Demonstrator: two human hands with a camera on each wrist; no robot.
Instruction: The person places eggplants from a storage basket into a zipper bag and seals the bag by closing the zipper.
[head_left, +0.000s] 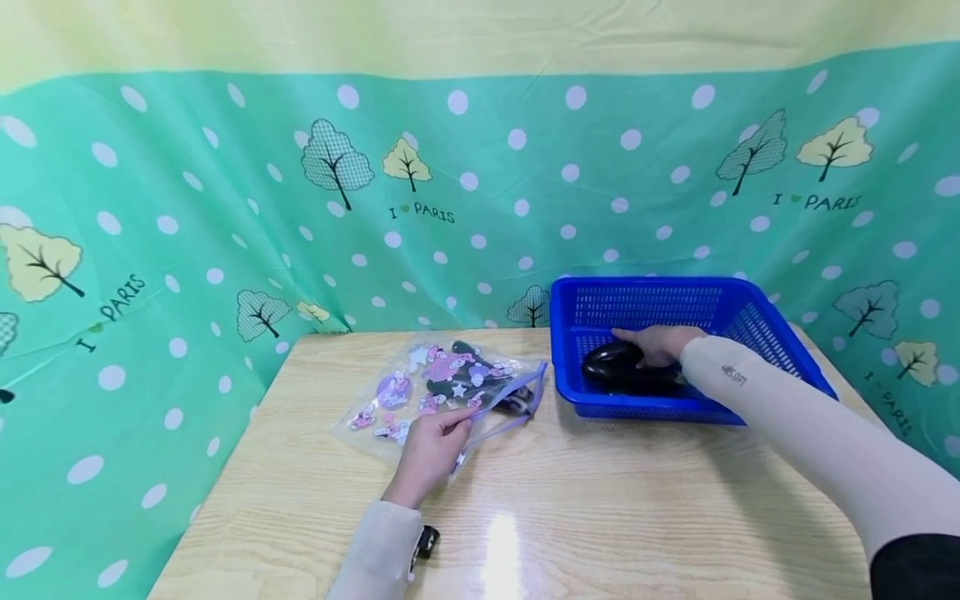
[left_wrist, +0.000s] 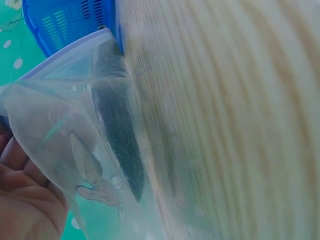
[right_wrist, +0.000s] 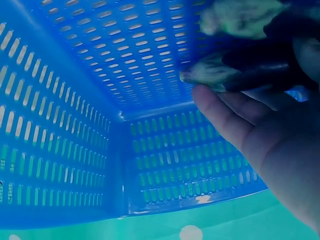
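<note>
My left hand [head_left: 431, 454] pinches the near edge of a clear plastic zip bag [head_left: 390, 417] with pink cartoon prints and a purple zip strip. The bag lies on the table with its mouth parted toward the basket. Inside it are dark eggplants [head_left: 468, 379]; in the left wrist view one eggplant [left_wrist: 117, 130] shows through the film. My right hand [head_left: 660, 344] reaches into a blue plastic basket [head_left: 562, 333] and grips a glossy eggplant [right_wrist: 255, 67], its fingers partly hidden. Beside that one, a second eggplant [right_wrist: 245, 20] shows its pale green stem end in the right wrist view.
The wooden table [head_left: 570, 500] carries the bag at left and the slotted basket at back right. A green dotted cloth [head_left: 420, 275] with tree prints hangs behind and beside the table. The basket's raised walls surround my right hand.
</note>
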